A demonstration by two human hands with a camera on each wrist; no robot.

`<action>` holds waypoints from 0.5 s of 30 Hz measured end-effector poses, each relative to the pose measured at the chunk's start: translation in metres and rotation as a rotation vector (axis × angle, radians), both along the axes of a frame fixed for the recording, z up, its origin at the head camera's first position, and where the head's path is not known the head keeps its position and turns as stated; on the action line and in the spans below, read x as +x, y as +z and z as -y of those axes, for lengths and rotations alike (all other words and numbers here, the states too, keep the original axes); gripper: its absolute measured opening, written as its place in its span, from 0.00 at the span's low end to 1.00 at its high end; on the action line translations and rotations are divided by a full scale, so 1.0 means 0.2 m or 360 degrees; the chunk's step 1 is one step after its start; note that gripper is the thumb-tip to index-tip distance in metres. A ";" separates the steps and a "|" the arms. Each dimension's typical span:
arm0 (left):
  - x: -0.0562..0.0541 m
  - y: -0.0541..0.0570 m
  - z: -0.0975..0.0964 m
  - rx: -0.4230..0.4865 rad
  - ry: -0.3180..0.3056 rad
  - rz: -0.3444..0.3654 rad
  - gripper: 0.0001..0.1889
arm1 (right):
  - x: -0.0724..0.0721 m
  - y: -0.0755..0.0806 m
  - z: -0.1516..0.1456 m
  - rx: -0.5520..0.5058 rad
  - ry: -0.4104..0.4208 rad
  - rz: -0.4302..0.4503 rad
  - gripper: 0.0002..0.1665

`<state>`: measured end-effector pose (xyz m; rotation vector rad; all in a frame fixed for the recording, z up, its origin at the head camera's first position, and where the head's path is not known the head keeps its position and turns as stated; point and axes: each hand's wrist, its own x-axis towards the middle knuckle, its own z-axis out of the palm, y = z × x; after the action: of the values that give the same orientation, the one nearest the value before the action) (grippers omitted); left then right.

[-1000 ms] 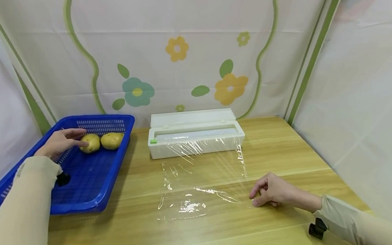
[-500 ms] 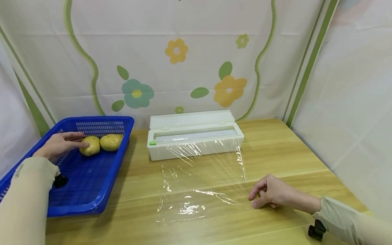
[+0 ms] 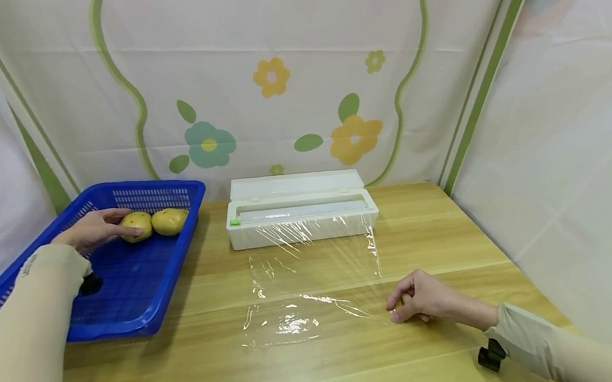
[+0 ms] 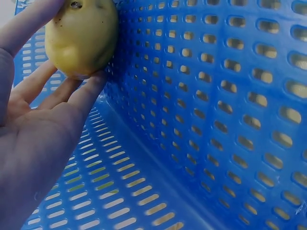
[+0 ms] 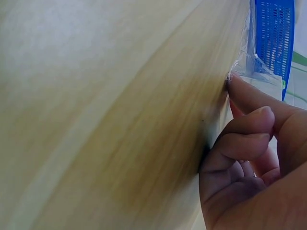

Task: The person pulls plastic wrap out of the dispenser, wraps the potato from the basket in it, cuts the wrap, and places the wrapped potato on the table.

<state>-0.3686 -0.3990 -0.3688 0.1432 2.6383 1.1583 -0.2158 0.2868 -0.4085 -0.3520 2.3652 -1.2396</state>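
Observation:
In the blue basket (image 3: 132,327) at the left lie two yellow potatoes, side by side near its back wall. My left hand (image 3: 91,230) grips the nearer potato (image 3: 139,225), thumb on one side and fingers on the other; the left wrist view shows its fingertips under that potato (image 4: 84,40). The other potato (image 3: 170,221) is just right of it. A sheet of clear cling film (image 3: 315,299) runs from a white cling film box (image 3: 304,232) toward me over the table. My right hand (image 3: 425,299) pinches the film's near right corner, low by the tabletop.
The box's lid (image 3: 296,184) stands raised at the back, and a green slider (image 3: 235,222) sits at its left end. The wooden table (image 3: 441,234) meets a flowered cloth wall (image 3: 248,32) behind, with white cloth on both sides.
The fingers of my left hand have come down a little and now sit closer round the potato. My right hand stays at the film's corner. The head view has shifted slightly.

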 end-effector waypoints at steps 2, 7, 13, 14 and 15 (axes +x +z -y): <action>0.00 0.00 0.00 -0.0093 0.0019 -0.0049 0.51 | 0.00 0.00 0.00 -0.0010 0.0001 0.0005 0.12; -0.01 0.01 0.00 -0.0281 0.0048 -0.0175 0.52 | 0.00 -0.01 0.00 -0.0020 -0.0008 0.0030 0.13; 0.01 0.06 0.00 -0.0198 0.0086 -0.0211 0.51 | 0.00 0.00 0.00 -0.0048 -0.0002 0.0015 0.13; 0.02 0.08 0.00 -0.0211 0.0083 -0.0220 0.51 | 0.00 0.00 0.00 -0.0056 0.0004 0.0010 0.13; 0.03 0.09 -0.01 -0.0232 0.0076 -0.0233 0.50 | 0.00 0.00 0.00 -0.0064 0.0009 0.0006 0.13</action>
<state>-0.3633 -0.3980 -0.3500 0.1426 2.8579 1.0004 -0.2154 0.2871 -0.4084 -0.3683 2.3373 -1.2859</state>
